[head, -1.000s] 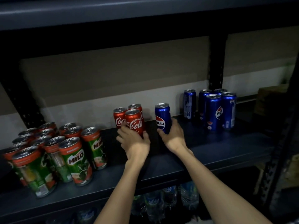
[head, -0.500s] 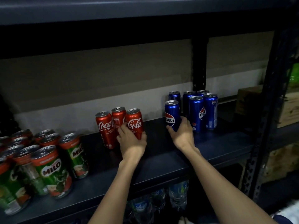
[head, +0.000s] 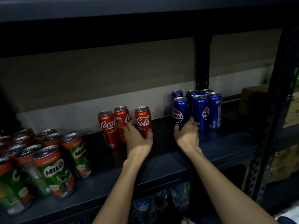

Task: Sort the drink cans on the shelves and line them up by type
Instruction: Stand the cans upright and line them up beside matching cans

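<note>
Shelf: a dark metal shelf [head: 161, 165] under a low upper board, pale wall behind, dim light.
Below: water bottles [head: 179, 196] on the next level down.
Right side: a black perforated upright [head: 265, 143] with cardboard boxes [head: 291, 110] beyond it.
Change: since half a second ago the blue can has closed up against the blue group, and the right-hand red can stands a little apart from the other two.
Left hand [head: 139, 139]: grip curled round the base of the right-hand red cola can [head: 143, 121].
Right hand [head: 187, 135]: grip wrapped round the foot of the front-left blue cola can [head: 180, 113].
Red cans: three, upright, mid-shelf.
Blue cans [head: 205, 109]: six, upright, clustered by the rear post.
Green malt cans [head: 53, 168]: a crowd at the left end.
</note>
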